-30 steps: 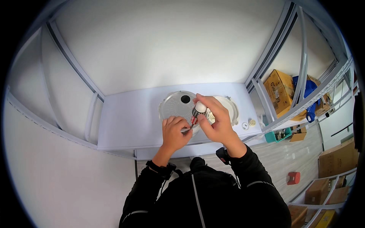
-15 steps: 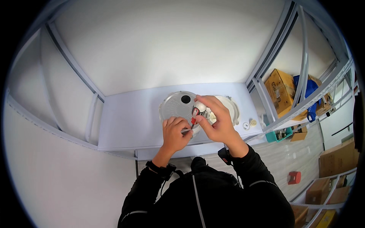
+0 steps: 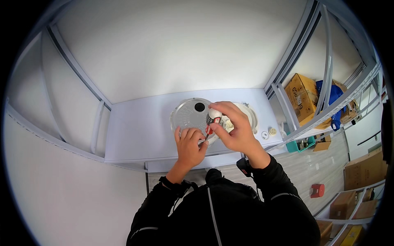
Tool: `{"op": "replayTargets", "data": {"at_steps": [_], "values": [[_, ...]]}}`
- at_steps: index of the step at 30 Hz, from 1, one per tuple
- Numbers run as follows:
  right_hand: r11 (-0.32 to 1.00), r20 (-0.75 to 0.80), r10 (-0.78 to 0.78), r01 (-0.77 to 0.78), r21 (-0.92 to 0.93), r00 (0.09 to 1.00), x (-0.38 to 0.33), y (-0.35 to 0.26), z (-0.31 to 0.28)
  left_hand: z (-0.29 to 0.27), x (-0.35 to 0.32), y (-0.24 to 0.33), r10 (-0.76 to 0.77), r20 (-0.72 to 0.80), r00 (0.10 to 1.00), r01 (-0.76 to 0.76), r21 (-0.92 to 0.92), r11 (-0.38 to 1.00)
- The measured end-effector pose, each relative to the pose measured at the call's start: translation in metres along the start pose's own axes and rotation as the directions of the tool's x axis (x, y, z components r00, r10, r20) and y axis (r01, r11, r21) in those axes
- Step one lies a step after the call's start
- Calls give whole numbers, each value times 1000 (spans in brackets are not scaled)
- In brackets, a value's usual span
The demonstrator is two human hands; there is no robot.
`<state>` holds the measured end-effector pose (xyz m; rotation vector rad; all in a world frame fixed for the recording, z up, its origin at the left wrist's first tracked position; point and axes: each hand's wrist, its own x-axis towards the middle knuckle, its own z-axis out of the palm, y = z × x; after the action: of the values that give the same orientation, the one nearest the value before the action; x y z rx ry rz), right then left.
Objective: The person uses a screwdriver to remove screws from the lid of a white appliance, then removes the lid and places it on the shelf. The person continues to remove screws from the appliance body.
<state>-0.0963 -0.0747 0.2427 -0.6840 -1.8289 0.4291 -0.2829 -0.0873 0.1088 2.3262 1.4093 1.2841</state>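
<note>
My right hand (image 3: pixel 236 129) grips a screwdriver (image 3: pixel 214 116) with a white rounded end and a red and black handle. Its dark shaft slants down and left, toward my left fingertips. My left hand (image 3: pixel 189 143) is bent over the near edge of a round, grey ribbed cover (image 3: pixel 186 117), thumb and forefinger close together at the shaft's tip. Whatever they pinch is too small to make out. A black round patch (image 3: pixel 199 107) marks the cover's far part. Partly hidden behind my right hand is a white round housing (image 3: pixel 251 117).
Right of the housing, a small white ring (image 3: pixel 265 135) and a cream round part (image 3: pixel 272 131) lie on the white table (image 3: pixel 135 131). Shelf posts frame both sides. Beyond them are cardboard boxes (image 3: pixel 301 98), a teal crate (image 3: pixel 301 144) and a red stool (image 3: pixel 317 190).
My left fingers have spread a little and shifted slightly, still beside the shaft. The screwdriver has tilted slightly in my right hand. The cover and housing stay in about the same place.
</note>
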Motion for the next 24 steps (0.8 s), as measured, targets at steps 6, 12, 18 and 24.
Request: {"op": "replayTargets", "data": {"at_steps": [6,12,18,24], "values": [[1000,38,-3,4,-20,999,-4,2,-4,2,1,0,17,-29,999,-16,18,1000],[999,56,15,-17,46,998,-1,0,-10,1,0,-3,25,-17,1000,-25,14,1000],[995,63,13,-7,-101,998,-2,-2,-12,3,0,-3,36,-38,999,-36,11,999],[1000,43,5,-6,12,999,-3,-3,-7,4,-1,-3,43,-51,998,-43,3,999]]}}
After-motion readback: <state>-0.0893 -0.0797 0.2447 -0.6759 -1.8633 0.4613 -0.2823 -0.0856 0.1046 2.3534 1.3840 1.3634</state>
